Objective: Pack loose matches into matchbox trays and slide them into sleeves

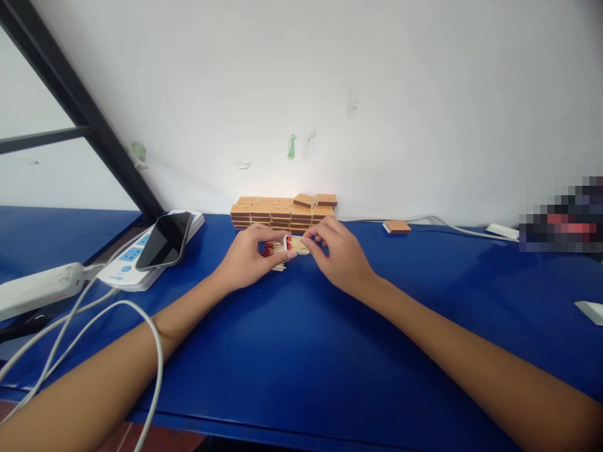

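One left hand point(252, 253) holds a small white tray point(285, 242) of red-headed wooden matches point(296, 243); the right hand point(340, 257) touches its end, whether gripping I cannot tell; orange boxes point(277, 211) stand beyond it.

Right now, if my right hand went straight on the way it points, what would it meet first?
Your right hand would likely first meet the matchbox tray and its matches, though depth is unclear.
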Demonstrator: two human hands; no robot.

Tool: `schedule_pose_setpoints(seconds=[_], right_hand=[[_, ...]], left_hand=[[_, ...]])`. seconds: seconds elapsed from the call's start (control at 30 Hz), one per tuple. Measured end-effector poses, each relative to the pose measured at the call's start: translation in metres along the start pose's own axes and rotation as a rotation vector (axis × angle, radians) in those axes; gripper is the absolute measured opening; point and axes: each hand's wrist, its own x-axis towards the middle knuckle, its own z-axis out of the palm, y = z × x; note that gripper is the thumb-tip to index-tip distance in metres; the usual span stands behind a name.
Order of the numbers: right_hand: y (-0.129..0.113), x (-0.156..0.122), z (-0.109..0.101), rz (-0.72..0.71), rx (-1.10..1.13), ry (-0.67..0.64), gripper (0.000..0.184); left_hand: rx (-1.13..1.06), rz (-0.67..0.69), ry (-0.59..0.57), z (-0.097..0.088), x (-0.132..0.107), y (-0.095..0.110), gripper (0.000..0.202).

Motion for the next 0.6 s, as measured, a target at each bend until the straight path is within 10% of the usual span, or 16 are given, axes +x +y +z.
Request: schedule_pose_setpoints(seconds=[0.6], right_hand=[[-0.022, -0.011, 0.027, -0.052, 0.030, -0.328, 0.006]], left_hand=[[0.064, -0.097, 0.182, -0.005, 0.003, -0.005, 0.025]])
